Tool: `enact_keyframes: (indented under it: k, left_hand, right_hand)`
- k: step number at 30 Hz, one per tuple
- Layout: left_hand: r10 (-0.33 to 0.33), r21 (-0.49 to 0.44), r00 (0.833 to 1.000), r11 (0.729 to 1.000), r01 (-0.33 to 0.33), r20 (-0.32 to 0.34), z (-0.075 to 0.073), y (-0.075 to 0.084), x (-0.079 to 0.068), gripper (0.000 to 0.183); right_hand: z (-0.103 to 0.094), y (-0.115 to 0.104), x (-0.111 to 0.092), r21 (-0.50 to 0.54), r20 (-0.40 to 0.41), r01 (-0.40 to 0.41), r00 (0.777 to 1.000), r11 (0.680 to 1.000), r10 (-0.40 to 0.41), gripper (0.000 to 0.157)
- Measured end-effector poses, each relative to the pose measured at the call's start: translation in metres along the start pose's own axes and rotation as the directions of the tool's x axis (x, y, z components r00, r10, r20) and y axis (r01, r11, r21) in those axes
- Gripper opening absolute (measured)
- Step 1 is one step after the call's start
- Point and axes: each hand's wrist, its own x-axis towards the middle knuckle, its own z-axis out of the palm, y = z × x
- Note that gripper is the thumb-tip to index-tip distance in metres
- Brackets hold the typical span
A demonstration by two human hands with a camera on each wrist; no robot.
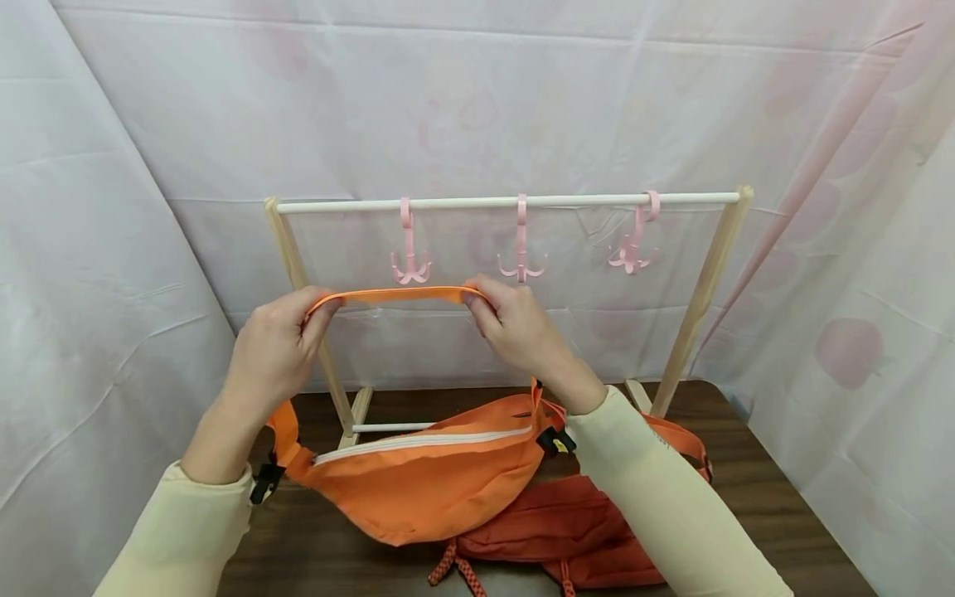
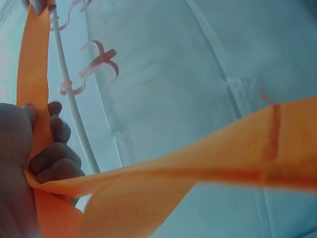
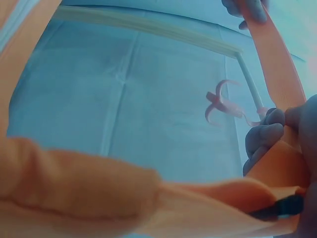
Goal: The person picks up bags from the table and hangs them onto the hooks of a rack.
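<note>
An orange waist bag [image 1: 440, 485] with a white zipper hangs by its strap from both hands, in front of the rack. My left hand [image 1: 274, 348] grips the orange strap [image 1: 403, 294] at its left end, and my right hand [image 1: 522, 327] pinches it farther right. Between them the strap runs nearly level, just below the pink hooks. In the left wrist view the fingers [image 2: 57, 163] curl round the strap. The right wrist view shows the right-hand fingers [image 3: 265, 136] pinching it. Black buckles [image 1: 266, 482] sit at the bag's two ends.
A wooden rack with a white rod [image 1: 462, 203] carries three pink hooks: left [image 1: 410, 269], middle [image 1: 521, 267], right [image 1: 630, 257]. On the dark wooden table [image 1: 776, 514] lies a red bag [image 1: 552, 522], partly behind the right sleeve. Pale curtains [image 1: 448, 99] surround the table.
</note>
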Motion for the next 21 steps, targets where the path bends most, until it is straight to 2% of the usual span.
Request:
enact_keyframes:
  k: [5,10,16,21]
  left_hand:
    - [-0.025,0.072,0.998,0.997,0.029,-0.056,0.003,0.001,0.012,0.020]
    - [-0.037,0.131,0.994,0.990,0.050,-0.098,0.009,0.000,0.023,0.027]
    - [-0.051,0.152,0.989,0.986,0.072,-0.136,0.018,-0.003,0.032,0.031]
    - [-0.088,0.154,0.983,0.982,0.113,-0.159,0.025,-0.006,0.038,0.032]
  right_hand:
    - [-0.004,-0.001,0.012,-0.078,-0.014,-0.026,1.000,0.997,0.025,0.019]
    - [-0.003,0.001,0.023,-0.140,-0.036,-0.088,0.996,0.986,0.084,0.023]
    - [0.000,0.004,0.031,-0.220,-0.089,-0.162,0.985,0.962,0.146,0.025]
    - [0.002,0.006,0.038,-0.249,-0.107,-0.201,0.978,0.947,0.179,0.025]
